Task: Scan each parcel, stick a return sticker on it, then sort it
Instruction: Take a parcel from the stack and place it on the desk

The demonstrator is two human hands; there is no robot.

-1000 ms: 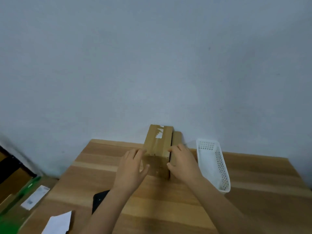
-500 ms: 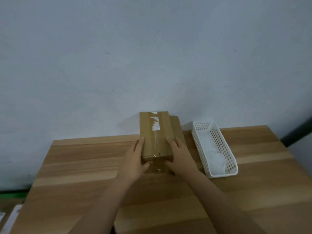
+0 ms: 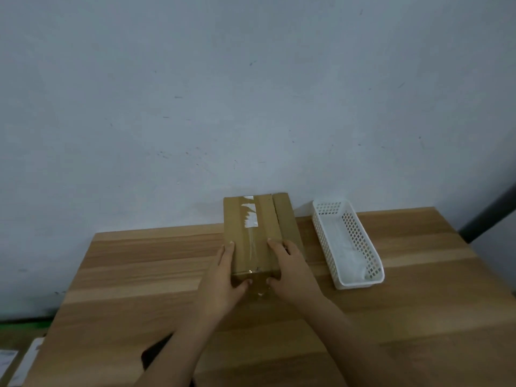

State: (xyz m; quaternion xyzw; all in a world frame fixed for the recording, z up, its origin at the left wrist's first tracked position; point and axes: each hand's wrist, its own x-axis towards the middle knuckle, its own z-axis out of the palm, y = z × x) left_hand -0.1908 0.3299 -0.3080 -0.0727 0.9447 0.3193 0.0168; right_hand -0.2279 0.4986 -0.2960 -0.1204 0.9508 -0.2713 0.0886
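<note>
Grey wall fills the top of the view, and below it sits the wooden table. At twelve o'clock on that table, far end up against the wall, there's the parcel, a brown cardboard box lying lengthwise away from the person. Touching its three o'clock side is a second box, narrower from here, so this looks like the sorted row taking shape along the wall.

Further out at three o'clock, apart from the boxes, stands a white basket with perforated walls. There's something pale inside, too washed out to name.

Now the hands. The left hand grasps the parcel from nine o'clock, fingers laid along the side and thumb hooked onto the near end. The right hand grasps it from three o'clock, fingers over the top edge and thumb on the near face. It's a two-sided clamp, and I'd say that's there to square the parcel against its neighbour.

Down at seven o'clock a dark object peeks out beside the left forearm. It may be the scanner, but I can't tell. Off the table's edge at eight o'clock are some white papers.

Smallest of all, a torn white tape scrap sits on the parcel's top. I see no clear return sticker from this angle.
</note>
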